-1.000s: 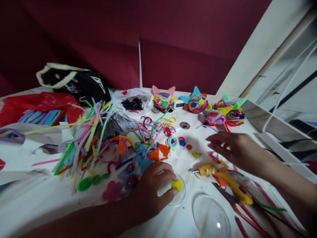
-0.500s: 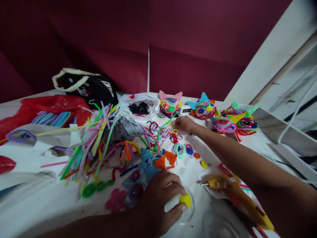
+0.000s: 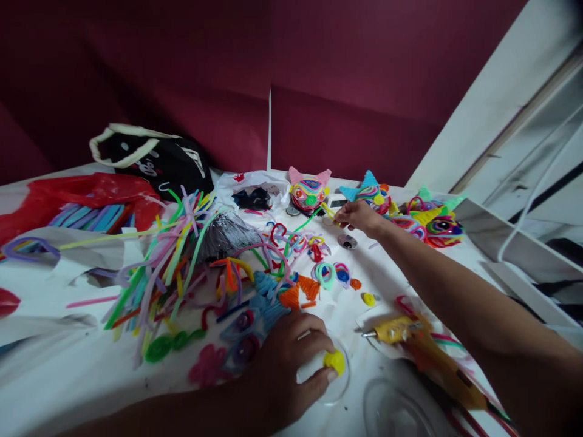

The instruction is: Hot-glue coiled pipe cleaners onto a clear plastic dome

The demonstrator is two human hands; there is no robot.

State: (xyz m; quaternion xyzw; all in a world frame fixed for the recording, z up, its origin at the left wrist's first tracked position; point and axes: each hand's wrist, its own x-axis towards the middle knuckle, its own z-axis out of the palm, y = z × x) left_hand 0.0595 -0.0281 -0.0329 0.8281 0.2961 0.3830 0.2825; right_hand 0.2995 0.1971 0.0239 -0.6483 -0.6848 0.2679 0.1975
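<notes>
My left hand [image 3: 291, 364] is closed low in the middle, thumb and fingers gripping a small yellow coil [image 3: 334, 362] that looks wound from pipe cleaner. A round clear plastic piece [image 3: 342, 388] lies around and under these fingertips. Farther back, my right hand [image 3: 357, 217] pinches a bent yellow pipe cleaner [image 3: 327, 211] above the white table. A small dark-centred disc [image 3: 347, 242] lies just below that hand. Behind it sits a colourful ball-shaped head with pink ears [image 3: 310, 189].
A yellow glue gun [image 3: 410, 337] lies under my right forearm, beside another clear plastic dome [image 3: 396, 409]. Heaped pipe cleaners [image 3: 168, 261] and silver tinsel [image 3: 223, 235] cover the left. More colourful heads [image 3: 444, 226] stand back right; a black bag [image 3: 155, 161] rests against the maroon backdrop.
My right hand has shifted slightly right, and the yellow pipe cleaner now shows raised at its fingertips. The dark-centred disc has come into fuller view. My left hand keeps its grip.
</notes>
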